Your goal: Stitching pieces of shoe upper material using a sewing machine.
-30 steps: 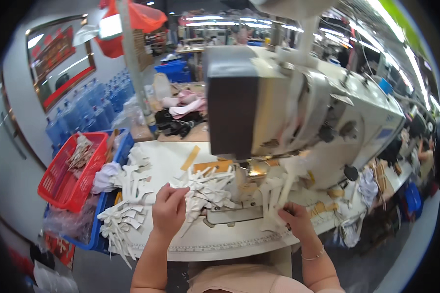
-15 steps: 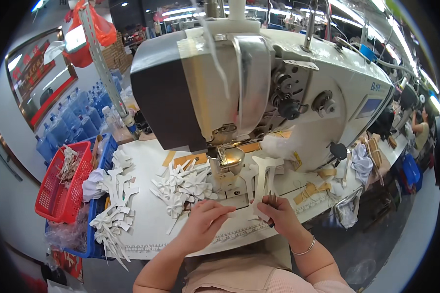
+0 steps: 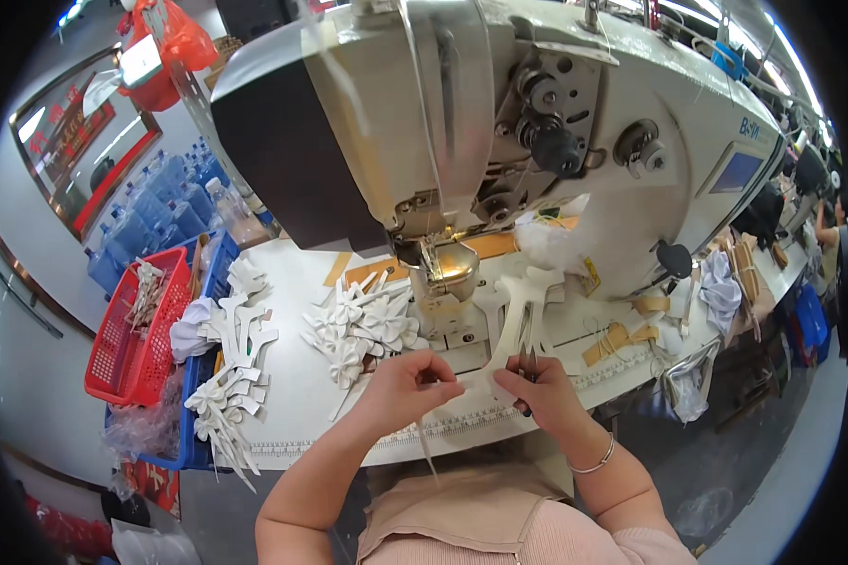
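My left hand (image 3: 407, 388) is curled in front of the sewing machine, thumb and fingertips pinched together. A thin pale strip (image 3: 426, 444) hangs below it; the pinch itself is partly hidden. To its right, my right hand (image 3: 546, 391) is closed around small dark thread snips (image 3: 529, 363), blades pointing up. Its thumb points toward the left fingertips and rests by a pale cut piece. Just beyond this hand, white forked shoe-strap pieces (image 3: 520, 306) lie beside the needle area. The sewing machine (image 3: 443, 273) stands over them with its lamp lit.
A heap of white bow-like pieces (image 3: 363, 325) lies left of the needle, more white straps (image 3: 231, 377) at the table's left edge. Beside them stand a red basket (image 3: 127, 363) and a blue crate (image 3: 193, 428). Tan scraps (image 3: 617, 344) and a ruler tape (image 3: 481, 417) lie right and front.
The view has tilted and moved closer to the machine. My left fingers, stretched out before, have curled into a pinch, and a pale strip now hangs beneath them. My right hand keeps the snips.
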A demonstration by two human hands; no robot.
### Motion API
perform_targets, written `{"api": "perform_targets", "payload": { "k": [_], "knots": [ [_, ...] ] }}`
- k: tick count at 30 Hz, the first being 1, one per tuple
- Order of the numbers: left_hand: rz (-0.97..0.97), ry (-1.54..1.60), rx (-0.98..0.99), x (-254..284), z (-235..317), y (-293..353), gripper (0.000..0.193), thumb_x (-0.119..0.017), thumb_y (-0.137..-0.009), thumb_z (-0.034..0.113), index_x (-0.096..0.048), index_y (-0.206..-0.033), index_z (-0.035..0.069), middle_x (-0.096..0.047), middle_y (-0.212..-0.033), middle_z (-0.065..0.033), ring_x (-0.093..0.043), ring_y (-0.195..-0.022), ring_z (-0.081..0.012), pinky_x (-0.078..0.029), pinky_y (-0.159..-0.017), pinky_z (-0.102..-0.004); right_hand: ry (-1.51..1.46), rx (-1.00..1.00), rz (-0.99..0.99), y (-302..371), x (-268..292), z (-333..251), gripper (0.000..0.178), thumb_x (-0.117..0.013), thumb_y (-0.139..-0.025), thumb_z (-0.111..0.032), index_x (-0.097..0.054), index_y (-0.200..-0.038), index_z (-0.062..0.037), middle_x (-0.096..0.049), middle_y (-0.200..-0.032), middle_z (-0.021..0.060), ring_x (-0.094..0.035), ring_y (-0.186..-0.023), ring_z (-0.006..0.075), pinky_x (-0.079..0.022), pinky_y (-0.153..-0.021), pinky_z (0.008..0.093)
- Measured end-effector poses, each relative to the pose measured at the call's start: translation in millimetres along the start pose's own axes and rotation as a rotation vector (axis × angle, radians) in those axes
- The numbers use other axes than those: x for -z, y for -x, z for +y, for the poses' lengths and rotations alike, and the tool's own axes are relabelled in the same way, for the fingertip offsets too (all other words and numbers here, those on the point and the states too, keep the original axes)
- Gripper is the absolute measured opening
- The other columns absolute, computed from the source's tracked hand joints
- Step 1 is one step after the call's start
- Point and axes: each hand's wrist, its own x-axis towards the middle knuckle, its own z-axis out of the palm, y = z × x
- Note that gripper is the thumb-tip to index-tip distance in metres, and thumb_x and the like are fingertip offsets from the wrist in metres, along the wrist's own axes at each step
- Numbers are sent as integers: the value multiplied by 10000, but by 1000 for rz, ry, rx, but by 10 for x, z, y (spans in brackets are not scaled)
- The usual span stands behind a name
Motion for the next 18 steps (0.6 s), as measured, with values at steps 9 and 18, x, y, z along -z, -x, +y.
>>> {"api": "perform_targets", "payload": {
  "k": [9,18],
  "knots": [
    [-52,-2,39,-41,-77,-126,143,-700,-782,100,-605,-855,23,-606,-740,10,-525,-643,-30,-425,-557,-198,151,96,-17,-1,-86,-15,109,-669,-842,-142,-644,-849,-36,-562,-659,-46,-457,-516,14,-337,-456,167],
    [-10,3,12,-59,-129,-161,144,-703,-782,107,-594,-811,16,-619,-741,-14,-549,-659,-53,-451,-584,-212,155,74,-44,-11,-77,-49,175,-684,-837,-173,-664,-892,-9,-593,-717,-40,-463,-637,29,-394,-574,204]
  ]
}}
